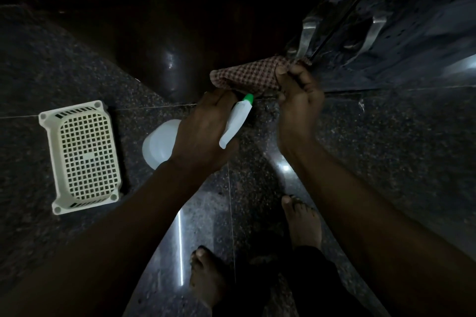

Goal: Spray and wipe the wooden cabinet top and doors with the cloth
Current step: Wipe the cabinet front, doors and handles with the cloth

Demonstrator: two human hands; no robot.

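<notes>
Checked cloth (247, 76) bunched against foot of dark wooden cabinet door (180, 41), just left of metal handles (306, 33). Gripped at its right end by right hand (298, 95), fingers curled into the fabric. Just below: white spray bottle (235, 121) (green nozzle toward cloth), held in left hand (203, 131), fingers wrapped round neck. Farther left on speckled floor (386, 136): cream slotted basket (82, 157).

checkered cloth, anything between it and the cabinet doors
Nothing visible does. The right hand grips the checkered cloth right at the cabinet doors, beside a metal handle; the left hand's spray bottle stays nearer the person.
</notes>
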